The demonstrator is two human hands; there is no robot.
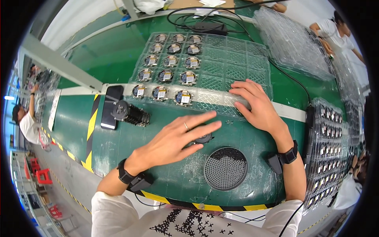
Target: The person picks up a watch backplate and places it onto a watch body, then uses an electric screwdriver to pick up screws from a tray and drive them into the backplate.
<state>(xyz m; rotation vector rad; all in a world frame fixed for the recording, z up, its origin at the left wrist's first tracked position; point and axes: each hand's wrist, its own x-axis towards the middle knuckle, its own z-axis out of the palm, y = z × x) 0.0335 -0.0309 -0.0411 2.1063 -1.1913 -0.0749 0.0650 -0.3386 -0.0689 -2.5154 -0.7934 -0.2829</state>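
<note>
My left hand (173, 138) is stretched over the green bench with its fingers apart, a ring on one finger. Partly hidden under those fingers lies a small round dark part (203, 139); I cannot tell whether they touch it. My right hand (256, 108) rests, fingers extended, at the near right part of a clear plastic tray (237, 55). Round electronic modules (160, 93) fill the tray's left three columns; its right columns hold none. Nearer me, between my forearms, sits a grey round dish (223, 177) dotted with holes, small black pieces gathered at its far side.
A stack of round black parts (132, 113) stands beside a dark phone (111, 106) on the left. Clear empty trays (292, 39) pile at the far right; filled trays (327, 150) lie right. A black adapter (211, 27) and cables lie behind. Other people work nearby.
</note>
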